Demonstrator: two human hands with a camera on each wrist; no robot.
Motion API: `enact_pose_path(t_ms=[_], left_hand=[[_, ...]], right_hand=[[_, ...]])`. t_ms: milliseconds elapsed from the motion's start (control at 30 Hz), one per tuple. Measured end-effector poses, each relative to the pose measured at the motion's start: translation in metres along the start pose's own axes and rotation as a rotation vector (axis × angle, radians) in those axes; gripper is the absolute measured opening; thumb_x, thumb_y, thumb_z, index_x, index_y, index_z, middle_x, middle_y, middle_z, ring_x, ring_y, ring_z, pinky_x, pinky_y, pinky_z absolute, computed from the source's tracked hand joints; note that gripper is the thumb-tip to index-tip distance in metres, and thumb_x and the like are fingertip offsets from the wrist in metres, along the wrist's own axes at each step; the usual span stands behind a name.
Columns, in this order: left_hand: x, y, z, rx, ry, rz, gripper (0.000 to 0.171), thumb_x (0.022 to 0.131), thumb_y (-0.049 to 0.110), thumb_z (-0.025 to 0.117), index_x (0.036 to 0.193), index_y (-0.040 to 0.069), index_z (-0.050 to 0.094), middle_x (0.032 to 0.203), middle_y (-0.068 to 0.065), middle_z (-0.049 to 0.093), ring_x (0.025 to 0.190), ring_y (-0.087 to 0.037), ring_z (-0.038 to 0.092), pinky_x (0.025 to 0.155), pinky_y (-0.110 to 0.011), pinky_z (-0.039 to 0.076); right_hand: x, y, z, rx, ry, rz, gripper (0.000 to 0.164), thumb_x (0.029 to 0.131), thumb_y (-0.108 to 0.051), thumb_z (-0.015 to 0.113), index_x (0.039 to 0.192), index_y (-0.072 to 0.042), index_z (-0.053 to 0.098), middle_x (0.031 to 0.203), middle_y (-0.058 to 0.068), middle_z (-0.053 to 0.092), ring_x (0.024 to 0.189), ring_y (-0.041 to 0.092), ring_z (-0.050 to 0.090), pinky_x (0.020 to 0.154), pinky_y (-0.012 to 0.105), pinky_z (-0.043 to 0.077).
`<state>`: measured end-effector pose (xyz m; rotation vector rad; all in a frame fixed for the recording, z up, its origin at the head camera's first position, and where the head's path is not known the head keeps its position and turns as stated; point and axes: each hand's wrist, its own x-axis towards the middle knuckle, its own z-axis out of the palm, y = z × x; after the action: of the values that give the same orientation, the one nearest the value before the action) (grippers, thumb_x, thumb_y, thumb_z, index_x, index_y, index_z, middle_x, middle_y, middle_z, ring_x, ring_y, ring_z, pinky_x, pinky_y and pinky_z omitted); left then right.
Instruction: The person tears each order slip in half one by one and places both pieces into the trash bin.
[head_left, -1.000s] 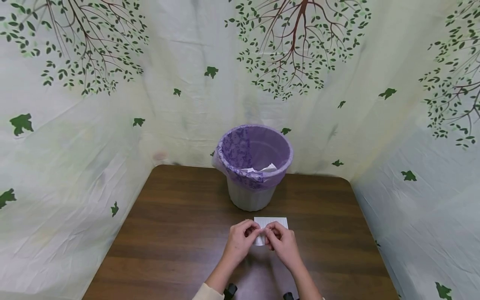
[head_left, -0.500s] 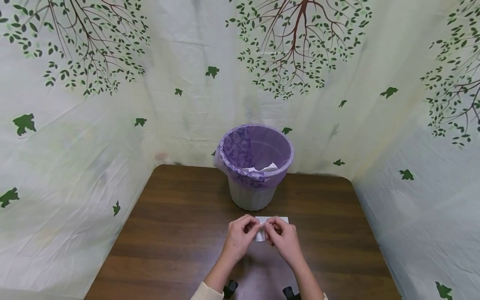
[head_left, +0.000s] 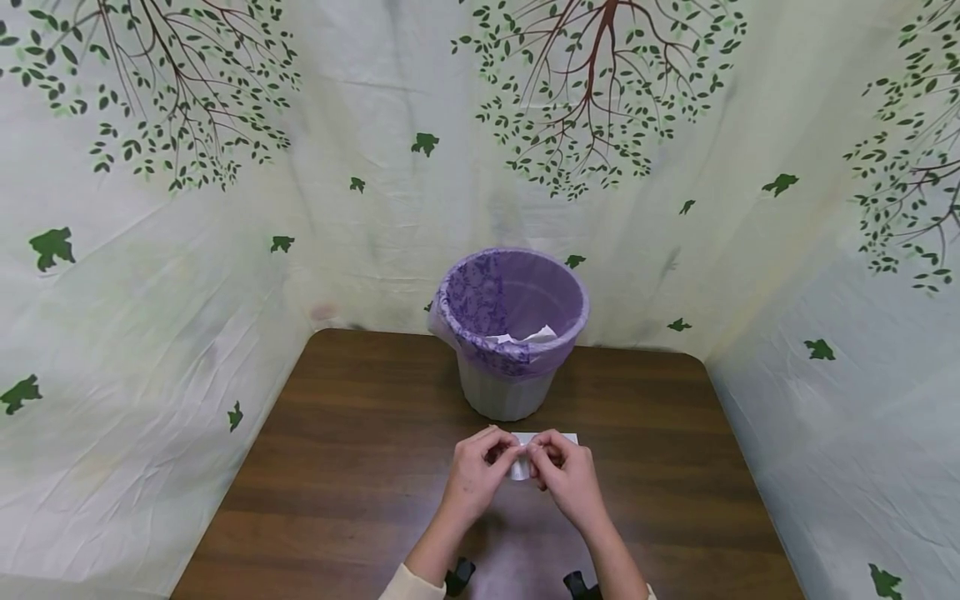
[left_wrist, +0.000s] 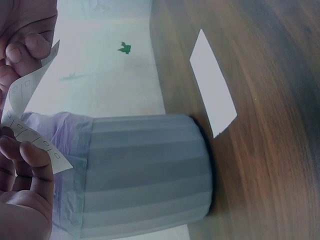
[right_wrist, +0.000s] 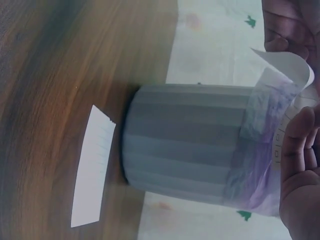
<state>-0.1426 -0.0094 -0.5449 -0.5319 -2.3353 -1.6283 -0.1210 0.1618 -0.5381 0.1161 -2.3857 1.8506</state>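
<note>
Between both hands is a curled strip of white paper (left_wrist: pixel 22 92) printed with lines and small squares. My left hand (head_left: pixel 474 475) pinches one side of it between thumb and fingers. The strip's other side is pinched by my right hand (head_left: pixel 572 479), and the fingertips of the two hands nearly meet. In the right wrist view the strip (right_wrist: pixel 295 70) bends in a loop above the table. A second white piece of paper (right_wrist: pixel 93 167) lies flat on the table beyond the hands, with one slightly ragged short edge; the hands partly cover it in the head view.
Just behind the hands stands a grey ribbed bin (head_left: pixel 502 400) with a purple patterned liner (head_left: pixel 491 354) over its rim. White paper scraps (head_left: pixel 540 335) lie inside it. The brown wooden table (head_left: pixel 337 467) is enclosed by a leaf-printed curtain (head_left: pixel 360 283).
Both hands have shifted slightly forward with the paper strip, covering more of the piece on the table. They still pinch the strip.
</note>
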Motion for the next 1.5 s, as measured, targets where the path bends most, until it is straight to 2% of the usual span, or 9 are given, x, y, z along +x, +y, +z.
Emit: enact_pose_path(t_ms=[300,567,700,933,1067,1233,1367,1500], left_hand=[[0.000,-0.002,-0.002,-0.036,0.024,0.058,0.007,0.093,0.015,0.081,0.090,0.016,0.076,0.081,0.002,0.070,0.070,0.000,0.056,0.061,-0.023,0.053],[0.001,-0.002,-0.003,-0.067,0.027,-0.002,0.005,0.092,0.011,0.082,0.089,0.014,0.078,0.082,0.002,0.071,0.072,-0.003,0.059,0.063,-0.026,0.055],[0.000,-0.002,-0.004,-0.087,0.032,-0.004,0.007,0.092,0.011,0.082,0.088,0.015,0.077,0.081,0.002,0.071,0.071,-0.004,0.060,0.063,-0.027,0.055],[-0.001,-0.002,-0.005,-0.121,0.037,-0.014,0.007,0.092,0.015,0.082,0.087,0.017,0.077,0.081,0.001,0.072,0.072,-0.010,0.063,0.066,-0.020,0.053],[-0.001,-0.003,-0.005,-0.134,0.048,0.000,0.007,0.091,0.014,0.082,0.087,0.017,0.077,0.081,0.000,0.072,0.072,-0.012,0.064,0.066,-0.021,0.054],[-0.001,-0.003,-0.008,-0.148,0.064,0.050,0.006,0.092,0.013,0.081,0.089,0.016,0.077,0.083,-0.001,0.072,0.072,-0.003,0.062,0.064,-0.028,0.056],[0.000,-0.004,-0.011,-0.132,0.067,0.047,0.006,0.092,0.016,0.081,0.089,0.017,0.077,0.083,0.001,0.072,0.073,-0.001,0.061,0.063,-0.029,0.057],[0.000,-0.004,-0.013,-0.128,0.074,0.035,0.007,0.090,0.014,0.083,0.087,0.017,0.077,0.083,0.001,0.073,0.072,-0.001,0.060,0.062,-0.027,0.055]], right_hand=[[-0.001,-0.004,0.007,0.055,0.027,0.014,0.013,0.102,-0.009,0.069,0.090,-0.007,0.069,0.065,0.008,0.064,0.050,0.009,0.056,0.049,0.024,0.049],[0.000,-0.008,0.010,0.098,0.021,0.075,0.012,0.102,-0.009,0.069,0.090,-0.005,0.068,0.066,0.009,0.063,0.051,0.012,0.057,0.050,0.024,0.050],[0.000,-0.008,0.010,0.126,0.000,0.106,0.013,0.103,-0.010,0.068,0.092,-0.004,0.068,0.067,0.009,0.062,0.053,0.013,0.057,0.052,0.026,0.052],[0.000,-0.008,0.012,0.205,-0.023,0.142,0.016,0.105,-0.011,0.066,0.094,0.001,0.066,0.069,0.007,0.062,0.054,0.013,0.058,0.054,0.026,0.054],[0.001,-0.008,0.013,0.205,-0.016,0.135,0.017,0.105,-0.011,0.065,0.096,0.003,0.065,0.069,0.006,0.062,0.054,0.012,0.058,0.055,0.026,0.055],[0.000,-0.008,0.010,0.126,0.020,0.083,0.015,0.104,-0.010,0.066,0.093,-0.001,0.067,0.066,0.006,0.062,0.052,0.011,0.057,0.052,0.027,0.053],[0.002,-0.009,0.009,0.054,0.016,0.008,0.015,0.104,-0.014,0.068,0.092,-0.006,0.069,0.066,0.007,0.065,0.053,0.010,0.058,0.051,0.028,0.052],[0.002,-0.010,0.009,0.054,0.037,-0.013,0.014,0.104,-0.012,0.068,0.092,-0.005,0.069,0.066,0.009,0.065,0.052,0.010,0.058,0.051,0.029,0.055]])
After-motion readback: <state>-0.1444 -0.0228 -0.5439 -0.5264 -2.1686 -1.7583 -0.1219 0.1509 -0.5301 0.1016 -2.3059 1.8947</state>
